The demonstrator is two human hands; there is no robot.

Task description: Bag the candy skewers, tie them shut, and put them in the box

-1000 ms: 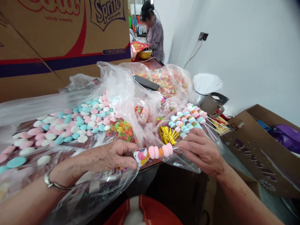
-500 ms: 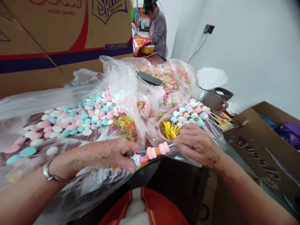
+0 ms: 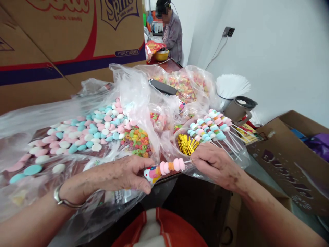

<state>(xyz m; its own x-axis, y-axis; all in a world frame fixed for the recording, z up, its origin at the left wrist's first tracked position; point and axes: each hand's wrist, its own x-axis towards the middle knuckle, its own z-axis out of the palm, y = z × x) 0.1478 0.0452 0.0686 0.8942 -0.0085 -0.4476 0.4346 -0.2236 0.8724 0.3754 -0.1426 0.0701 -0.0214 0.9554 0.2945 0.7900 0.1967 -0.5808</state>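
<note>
Overhead, large printed cardboard cartons [image 3: 64, 37] fill the upper left, behind a table [image 3: 167, 67] covered in clear plastic bags. One spread bag holds pastel disc candies [image 3: 84, 132], with coloured ring candies [image 3: 137, 140] just beside them. To the right lies a pile of finished candy skewers [image 3: 209, 127], next to a small cup of gold twist ties [image 3: 187, 144]. At the table's near edge the left hand [image 3: 115, 175] pinches a small printed wrapper [image 3: 150, 173] at the tip of a candy skewer [image 3: 169, 167]. The right hand [image 3: 216, 164] grips that skewer's stick end, fingers closed. A person works in the background.
</note>
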